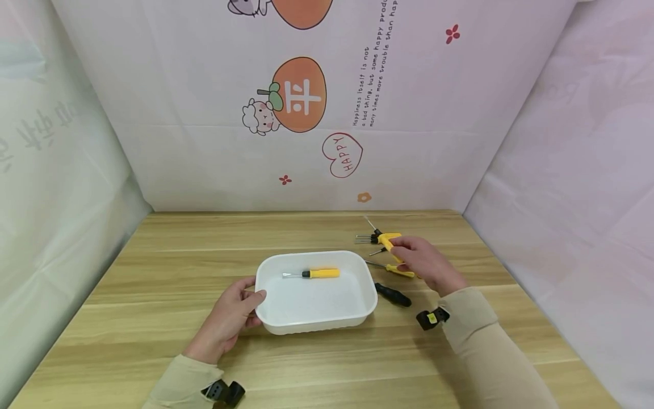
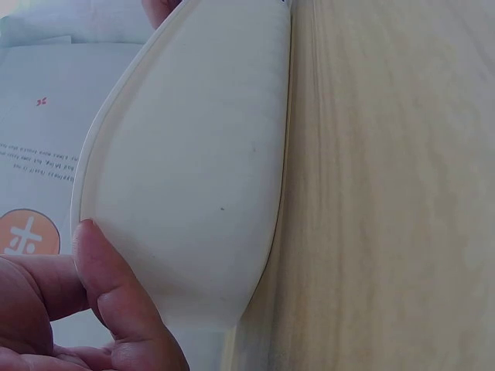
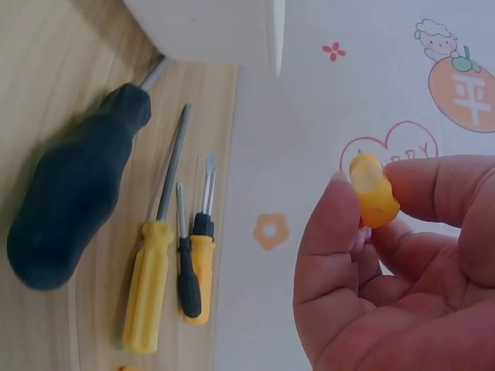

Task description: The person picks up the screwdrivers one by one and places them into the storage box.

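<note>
Two beige sleeves (image 1: 506, 363) come nearest the camera, each with a black wrist camera (image 1: 426, 320). The left hand (image 1: 232, 312) grips the left rim of a white tray (image 1: 317, 304) on the bench (image 1: 174, 272); the right hand (image 1: 421, 261), beyond the tray's right side, clamps a yellow handle (image 3: 377, 199) between thumb and fingers. That pinch seems to sit near the handle's end, so the tool could swivel or slip, its blade catching those close by. The large black screwdriver (image 1: 394, 296) lies at the tray's right side, shaft running out of sight there; a rightward nudge of the tray could shove it. Tilting the tray could roll the loose yellow screwdriver (image 1: 324, 273) inside. Counted: one tray, one screwdriver in it, one tool in the right hand; on the bench, one large black, one small black screwdriver (image 3: 188, 282), one long-shafted yellow screwdriver (image 3: 147, 290) and at least one black-collared yellow screwdriver (image 3: 203, 267), though paired shafts there hint at two; a yellow sliver (image 3: 130, 369) is too cropped to identify.
</note>
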A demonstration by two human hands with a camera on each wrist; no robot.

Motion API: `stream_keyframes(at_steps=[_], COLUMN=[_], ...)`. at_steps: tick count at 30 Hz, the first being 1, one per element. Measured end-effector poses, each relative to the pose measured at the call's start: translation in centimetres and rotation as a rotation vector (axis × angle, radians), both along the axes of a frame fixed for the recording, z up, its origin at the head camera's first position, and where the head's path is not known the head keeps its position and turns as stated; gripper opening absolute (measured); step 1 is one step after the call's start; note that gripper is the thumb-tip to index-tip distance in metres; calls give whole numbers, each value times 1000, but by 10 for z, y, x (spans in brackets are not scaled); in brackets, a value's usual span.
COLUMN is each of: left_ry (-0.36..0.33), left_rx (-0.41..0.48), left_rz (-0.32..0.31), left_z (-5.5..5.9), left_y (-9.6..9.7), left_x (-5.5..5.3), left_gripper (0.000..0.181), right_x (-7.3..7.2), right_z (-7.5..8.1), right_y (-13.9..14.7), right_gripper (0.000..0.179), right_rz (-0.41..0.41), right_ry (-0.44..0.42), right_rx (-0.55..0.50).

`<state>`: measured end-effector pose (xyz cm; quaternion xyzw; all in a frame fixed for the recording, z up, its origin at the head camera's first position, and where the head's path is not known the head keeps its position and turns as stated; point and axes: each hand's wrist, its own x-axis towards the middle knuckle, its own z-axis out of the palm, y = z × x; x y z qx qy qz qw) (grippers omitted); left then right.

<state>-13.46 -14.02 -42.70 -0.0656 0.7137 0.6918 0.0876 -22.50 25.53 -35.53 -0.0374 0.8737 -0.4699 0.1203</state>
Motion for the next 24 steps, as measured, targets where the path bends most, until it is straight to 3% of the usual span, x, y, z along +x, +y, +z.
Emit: stream_keyframes(at_steps=[17,24], left_ry=[5,2], left_rx=[3,5], left_rz=[4,7], left_z=[1,1], left_y=[1,1], left_x=[1,1], left_gripper=[53,53], right_x=[-2,-3], right_z=[0,1], right_y=[-12,-16], right_gripper=[49,48], right_rz=[45,101], right_ry=[-51,-72], right_rx=[-124,-146])
